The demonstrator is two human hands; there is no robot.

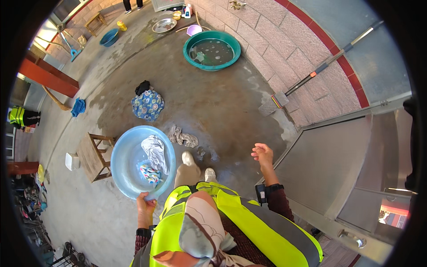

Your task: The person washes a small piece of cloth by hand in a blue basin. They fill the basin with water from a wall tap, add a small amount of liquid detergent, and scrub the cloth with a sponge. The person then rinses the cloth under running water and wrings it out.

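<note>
A light blue plastic basin (122, 178) stands tilted slightly beside my legs, and my left hand (144, 209) is closed on its near rim. Inside it lie a white wet cloth (155, 151) and a smaller cloth with a colourful print (150, 175). My right hand (263, 155) is held out over the floor to the right, its fingers loosely curled and apart with nothing in them. On the wet concrete just past the basin rest a crumpled grey-beige cloth (183, 136) and a blue patterned cloth heap (148, 105) with a black cloth (142, 87) against it.
A wooden stool (91, 155) stands left of the basin. Further off, a green tub of water (211, 38) sits by the brick wall, near a metal basin (164, 25). A mop (307, 78) leans on that wall. A metal door (324, 164) is close on my right.
</note>
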